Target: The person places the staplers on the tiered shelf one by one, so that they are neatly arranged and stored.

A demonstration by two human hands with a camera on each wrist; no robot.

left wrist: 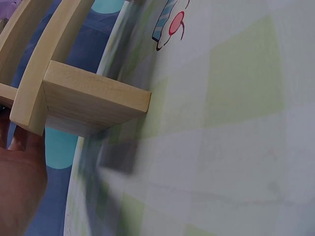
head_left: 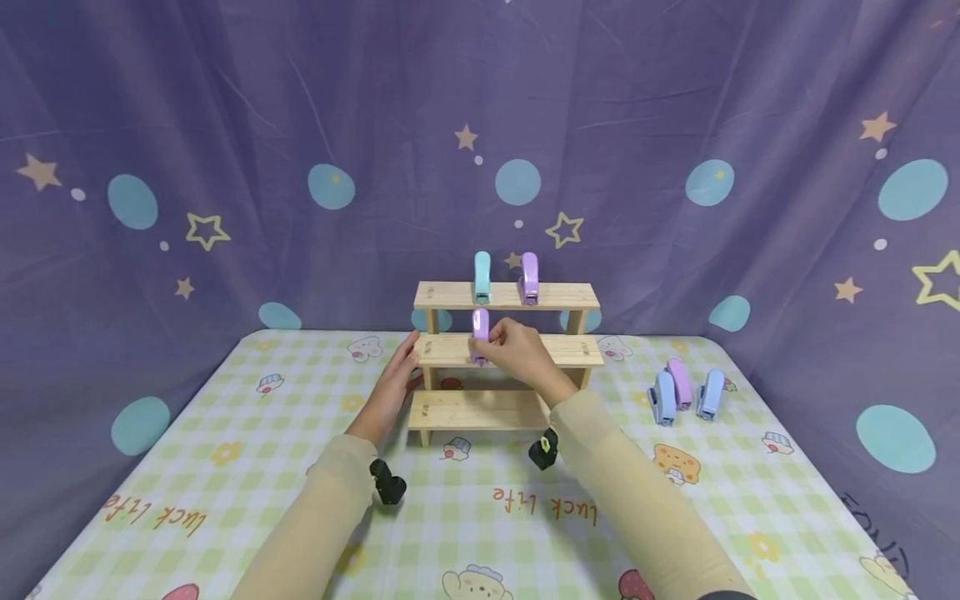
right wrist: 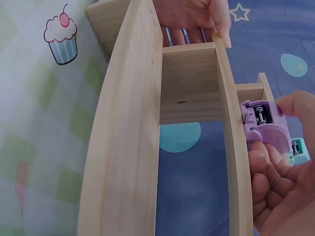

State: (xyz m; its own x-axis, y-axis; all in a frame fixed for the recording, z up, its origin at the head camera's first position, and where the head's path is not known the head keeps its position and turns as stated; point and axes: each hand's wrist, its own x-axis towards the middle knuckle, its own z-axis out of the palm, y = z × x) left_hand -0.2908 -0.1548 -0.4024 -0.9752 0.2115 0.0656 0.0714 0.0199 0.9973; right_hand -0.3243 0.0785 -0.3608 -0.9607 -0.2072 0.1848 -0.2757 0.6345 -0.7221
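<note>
My right hand (head_left: 519,350) pinches a purple stapler (head_left: 481,323) between thumb and fingers, upright at the middle tier of a three-step wooden shelf (head_left: 510,295). In the right wrist view the underside or end of that purple stapler (right wrist: 268,125) shows a metal spring, with curled fingertips against it. The left hand (head_left: 392,390) rests along the left end of the shelf, fingers extended; in the left wrist view its fingers (left wrist: 22,140) touch the wooden edge. On the top tier stand a teal stapler (head_left: 482,277) and another purple stapler (head_left: 530,279).
Right of the shelf, two blue staplers (head_left: 663,398) (head_left: 710,395) and a purple stapler (head_left: 679,383) stand on the checked tablecloth (head_left: 285,450). A purple curtain (head_left: 420,100) with stars and dots hangs behind the table. The lowest tier (head_left: 480,410) is bare wood.
</note>
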